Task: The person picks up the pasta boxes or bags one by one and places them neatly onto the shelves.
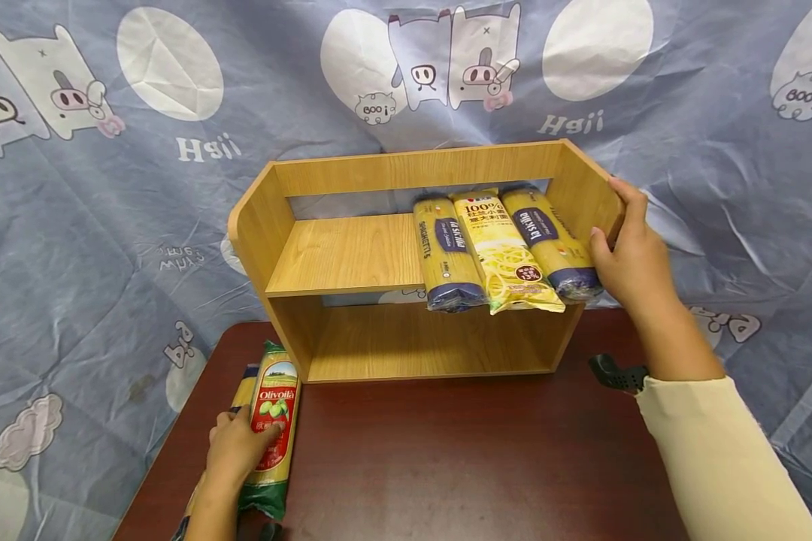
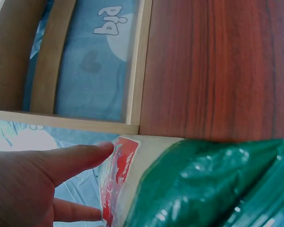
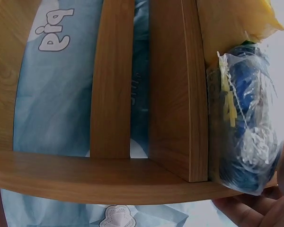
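My left hand [image 1: 233,448] lies at the Olivoilà pasta packet [image 1: 275,421], which has a red label and green ends. Its thumb and another finger reach straight to the label in the left wrist view. Another pasta packet [image 1: 245,387] lies on the left, partly hidden under that hand. My right hand [image 1: 632,252] grips the right side panel of the wooden shelf [image 1: 422,171], thumb on the inside and fingers outside. On its upper board lie two la Sicilia spaghetti packs [image 1: 449,255] [image 1: 548,240] with a yellow-white pasta packet [image 1: 504,252] between them.
The shelf's lower board [image 1: 406,346] sits beneath the packets, whose ends jut past the upper board's front edge. A reddish-brown table [image 1: 446,458] carries the shelf. Behind hangs a blue patterned cloth [image 1: 264,90]. A black strap piece [image 1: 616,373] shows by the right wrist.
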Tool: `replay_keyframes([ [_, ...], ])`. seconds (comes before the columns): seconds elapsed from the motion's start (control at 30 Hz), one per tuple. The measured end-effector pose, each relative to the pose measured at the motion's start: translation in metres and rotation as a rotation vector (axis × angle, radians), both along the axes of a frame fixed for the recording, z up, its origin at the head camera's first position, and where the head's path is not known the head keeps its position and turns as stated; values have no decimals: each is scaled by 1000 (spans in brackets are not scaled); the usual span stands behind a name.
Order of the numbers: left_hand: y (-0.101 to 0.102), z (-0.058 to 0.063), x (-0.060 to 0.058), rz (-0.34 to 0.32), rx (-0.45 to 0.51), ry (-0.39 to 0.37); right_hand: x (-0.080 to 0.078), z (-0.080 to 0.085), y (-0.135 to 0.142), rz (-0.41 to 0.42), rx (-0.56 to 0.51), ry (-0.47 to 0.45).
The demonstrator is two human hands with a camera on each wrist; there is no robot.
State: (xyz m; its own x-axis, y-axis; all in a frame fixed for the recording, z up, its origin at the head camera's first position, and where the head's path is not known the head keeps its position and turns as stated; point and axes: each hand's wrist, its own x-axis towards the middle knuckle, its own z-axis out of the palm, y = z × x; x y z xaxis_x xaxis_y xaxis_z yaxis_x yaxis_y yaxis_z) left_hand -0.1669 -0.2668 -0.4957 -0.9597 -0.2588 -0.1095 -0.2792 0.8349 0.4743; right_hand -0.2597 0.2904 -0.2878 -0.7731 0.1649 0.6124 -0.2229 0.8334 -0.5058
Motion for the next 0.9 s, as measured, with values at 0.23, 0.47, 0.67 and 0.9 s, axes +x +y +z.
replay_keyframes([
  [0.23, 0, 1, -3, 2, 0, -10, 0, -1, -2, -13, -4, -7],
  [0.47, -2, 1, -10, -3, 23, -26, 1, -1, -3, -20, -10, 1],
  [0.67, -3, 2, -14, -2, 91, -43, 2, 0, -3, -22, -25, -22],
  [0.9, -5, 1, -16, 1, 154, -68, 2, -1, -3, -13, -38, -16],
])
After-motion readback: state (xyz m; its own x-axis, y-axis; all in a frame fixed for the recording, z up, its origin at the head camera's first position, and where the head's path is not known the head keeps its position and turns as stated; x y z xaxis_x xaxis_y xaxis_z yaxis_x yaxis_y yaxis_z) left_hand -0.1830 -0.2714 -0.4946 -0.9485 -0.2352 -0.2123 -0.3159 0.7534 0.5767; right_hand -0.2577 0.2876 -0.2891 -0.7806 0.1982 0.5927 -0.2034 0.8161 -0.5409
